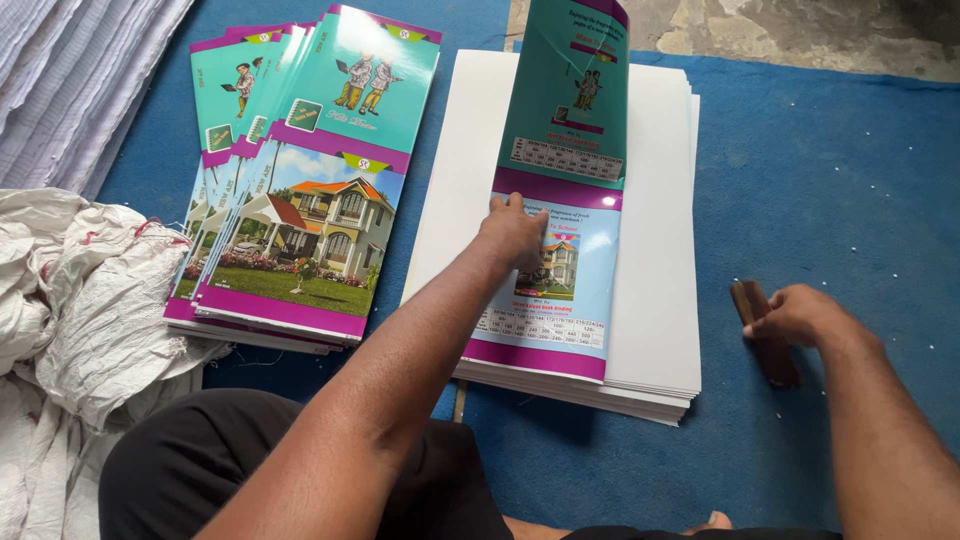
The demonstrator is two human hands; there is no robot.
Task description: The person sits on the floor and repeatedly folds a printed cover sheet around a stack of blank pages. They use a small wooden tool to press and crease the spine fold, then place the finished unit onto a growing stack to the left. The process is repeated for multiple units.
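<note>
Head view shows a person sitting on a blue mat point(820, 200). Their left hand point(512, 232) lies flat with fingers spread, pressing down on a shiny printed cover sheet point(560, 300). That sheet rests on a stack of white sheets point(660, 260), and its top half curls up off the stack. It looks thin, light and bendy, and likely slippery, so it seems best held down flat in the middle, or picked up by an edge. The right hand point(795, 315) curls over a small brown wooden block point(768, 345) on the mat, well apart from the stack. A fanned pile of folded covers point(300, 190) lies to the left, near a white sack point(90, 290)
</note>
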